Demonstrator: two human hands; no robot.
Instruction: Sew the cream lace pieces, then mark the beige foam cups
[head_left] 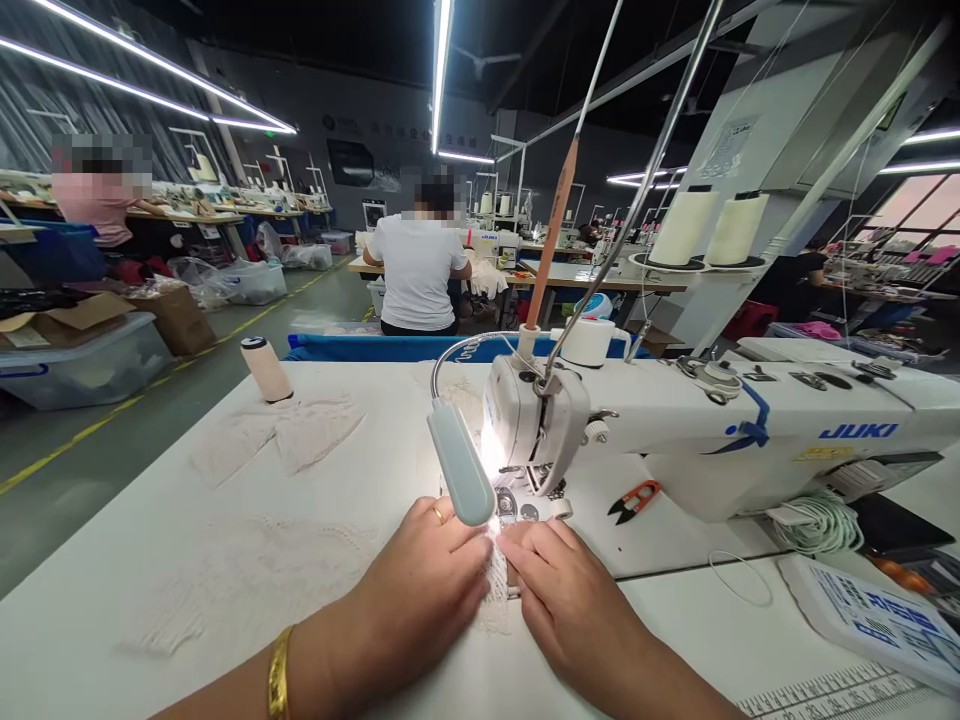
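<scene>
Both my hands meet just in front of the needle area of a white sewing machine (536,410). A strip of pale lace (495,595) lies beneath and between them. My left hand (431,570), with a ring and a gold bangle (279,672), has its fingers curled onto the lace. My right hand (566,600) pinches at the lace from the other side, close to the presser foot (508,503). A grey-green lamp head (461,465) on a bent metal neck lights the spot and hides part of my left fingertips.
Lace pieces (281,435) and a larger lace piece (247,575) lie left on the table, near a thread cone (267,370). Right are orange-handled thread snips (634,500), coiled cord (817,522), a box (874,610) and a ruler (847,692). A person in white (416,270) sits ahead.
</scene>
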